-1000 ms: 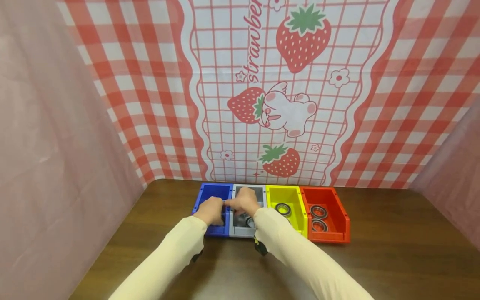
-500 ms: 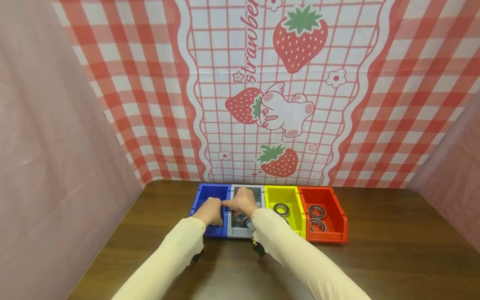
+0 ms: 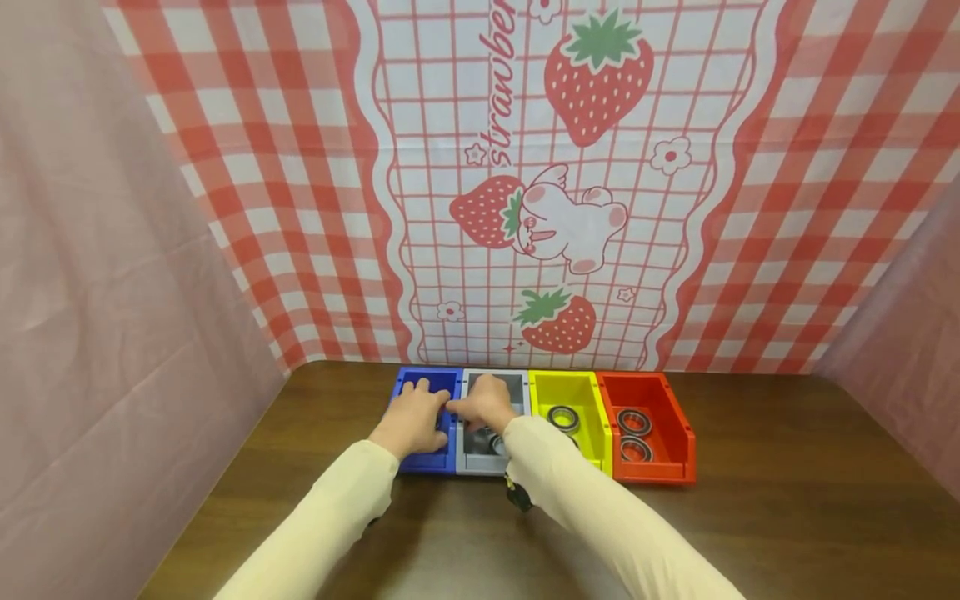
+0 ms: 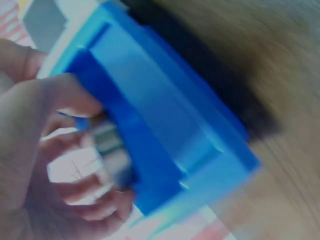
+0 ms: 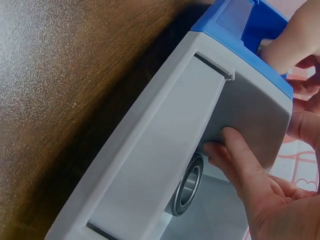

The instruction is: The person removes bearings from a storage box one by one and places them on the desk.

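My left hand (image 3: pixel 414 417) is over the blue bin (image 3: pixel 423 462), fingers spread. In the left wrist view its thumb and fingers close on a blurred, shiny metal ring that looks like a bearing (image 4: pixel 111 152), close to the bin's inner wall. My right hand (image 3: pixel 486 402) reaches into the grey bin (image 3: pixel 480 464) beside it. In the right wrist view two of its fingertips (image 5: pixel 231 134) rest at the inner wall, with nothing between them. Another digit extends to the rim shared with the blue bin. A bearing (image 5: pixel 189 185) stands in the grey bin near those fingers.
A yellow bin (image 3: pixel 566 387) and a red bin (image 3: pixel 667 417) continue the row to the right. The yellow holds a bearing (image 3: pixel 562 419), the red two bearings (image 3: pixel 634 422). Behind the brown wooden table (image 3: pixel 637 542) hangs a strawberry-print cloth (image 3: pixel 450 250).
My left hand has lifted slightly and shifted left, and its fingers have gone from bunched to spread over the blue bin. The right hand stays put in the grey bin.
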